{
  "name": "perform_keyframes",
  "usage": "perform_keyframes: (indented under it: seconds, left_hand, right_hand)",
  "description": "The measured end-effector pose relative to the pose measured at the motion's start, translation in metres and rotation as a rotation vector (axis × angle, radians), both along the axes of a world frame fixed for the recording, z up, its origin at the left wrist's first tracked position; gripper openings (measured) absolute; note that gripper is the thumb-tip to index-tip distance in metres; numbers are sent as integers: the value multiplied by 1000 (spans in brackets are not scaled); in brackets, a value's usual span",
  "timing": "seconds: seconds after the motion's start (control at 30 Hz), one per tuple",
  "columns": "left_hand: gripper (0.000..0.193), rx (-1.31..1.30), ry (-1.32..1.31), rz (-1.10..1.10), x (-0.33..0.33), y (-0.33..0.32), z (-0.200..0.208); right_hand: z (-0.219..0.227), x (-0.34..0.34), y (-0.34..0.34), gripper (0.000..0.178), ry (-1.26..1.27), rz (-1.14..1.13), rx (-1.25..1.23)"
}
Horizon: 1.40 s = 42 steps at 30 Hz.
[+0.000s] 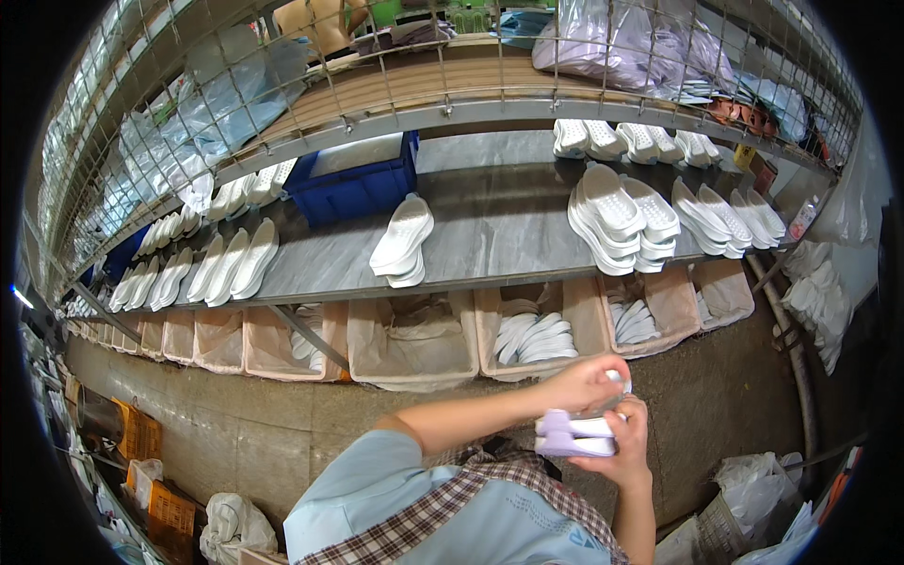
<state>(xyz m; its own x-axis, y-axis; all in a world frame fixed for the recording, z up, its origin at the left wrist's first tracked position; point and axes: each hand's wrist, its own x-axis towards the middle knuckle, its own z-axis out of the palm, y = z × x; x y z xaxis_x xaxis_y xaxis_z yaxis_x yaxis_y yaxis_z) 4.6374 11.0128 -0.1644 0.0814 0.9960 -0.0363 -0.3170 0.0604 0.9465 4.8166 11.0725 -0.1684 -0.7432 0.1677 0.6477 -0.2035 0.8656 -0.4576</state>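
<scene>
In front of my chest, my right hand (631, 438) is closed around a small stack of white-and-lilac shoe soles (573, 445). These soles lie nearly level, their lilac ends toward the left. Just above them my left hand (591, 381) has its fingers curled together at a small white piece (617, 377). Whether that piece belongs to the held stack, I cannot tell. Ahead on the grey bench, a stack of white soles (403, 235) stands near the middle, and taller white stacks (607, 217) stand to its right.
A blue crate (353, 179) sits on the bench (490, 202), with more white soles (231, 259) at left. Below run lined bins (410, 372), some holding soles. A wire mesh (452, 71) and a shelf with plastic bags (640, 47) rise above. Orange crates (169, 518) stand lower left.
</scene>
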Motion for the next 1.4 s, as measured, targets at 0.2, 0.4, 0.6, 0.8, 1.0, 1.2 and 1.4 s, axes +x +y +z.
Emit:
perform_keyframes:
  seconds: [0.2,0.4,0.6,0.8,1.0,1.2,1.4]
  left_hand:
    - [84,446,540,160,-29,9,1]
    - [79,3,504,-655,-30,36,-62]
    - [45,-252,-425,-433,3,17,-121]
    - [48,-131,-335,-725,13,3,-75]
    - [55,-172,-273,-778,11,0,-50]
    - [62,-231,-276,-798,12,2,-57]
    - [59,-163,-358,-876,16,6,-84]
  right_hand:
    - [-2,5,24,98,190,289,-913]
    - [-5,-28,38,93,50,629,-1537]
    - [-25,-31,49,93,-22,510,-1414]
    - [-33,-34,37,78,-24,425,-1383]
    - [-33,-40,11,67,220,207,-1455]
    - [-36,-35,7,62,316,44,-1361]
    - [13,-21,9,64,381,37,-969]
